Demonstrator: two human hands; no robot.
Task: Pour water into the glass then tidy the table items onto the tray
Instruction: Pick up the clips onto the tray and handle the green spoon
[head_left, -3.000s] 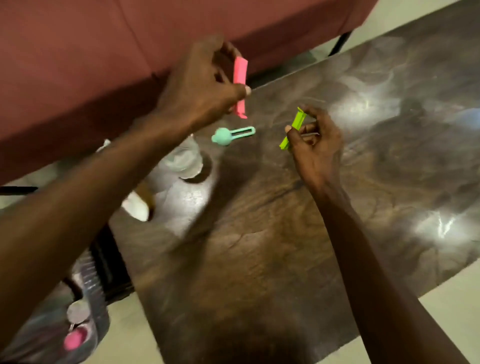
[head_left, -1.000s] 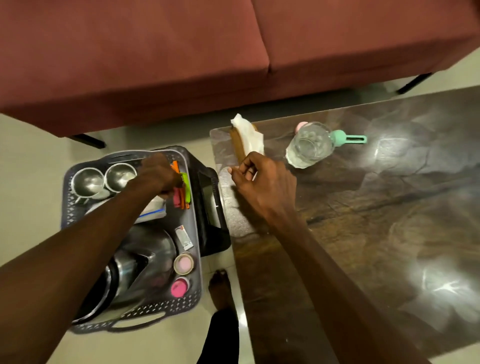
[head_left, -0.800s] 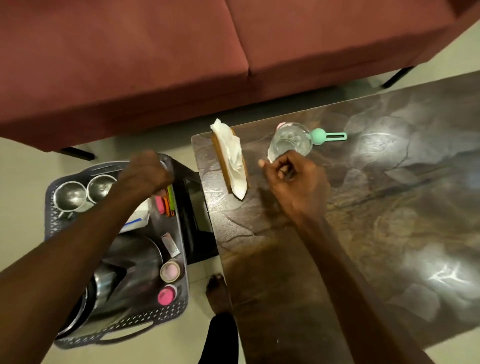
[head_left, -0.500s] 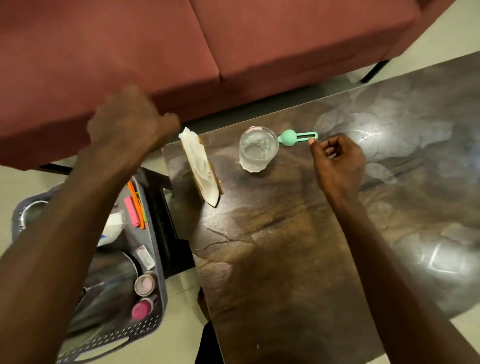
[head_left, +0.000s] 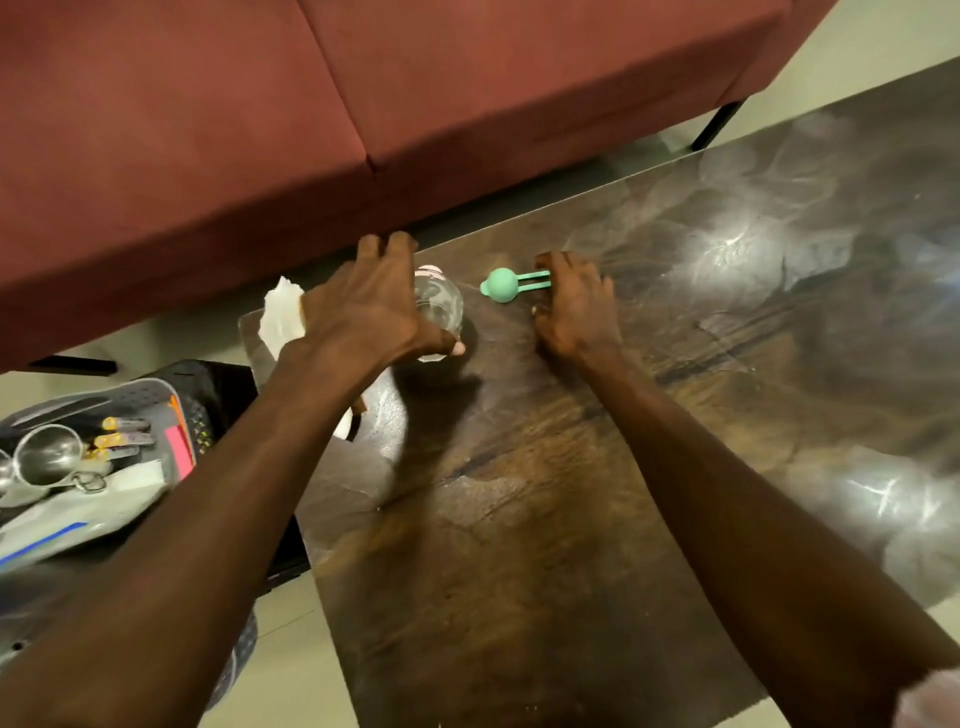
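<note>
Head view: the tidying step is under way. The left hand (head_left: 371, 306) wraps around the 1 glass (head_left: 439, 306) on the table (head_left: 519, 519), thumb on its near side. The right hand (head_left: 574, 306) covers the handle of the 1 green clip (head_left: 501, 284); whether its fingers have closed on it I cannot tell. The next move probably calls for lifting both and carrying them left to the tray (head_left: 156, 387) on the floor, keeping the glass upright. 1 tissue (head_left: 280, 317) lies behind the left wrist.

Dim indoor light; glare patches on table (head_left: 727, 249); edges blurred.
</note>
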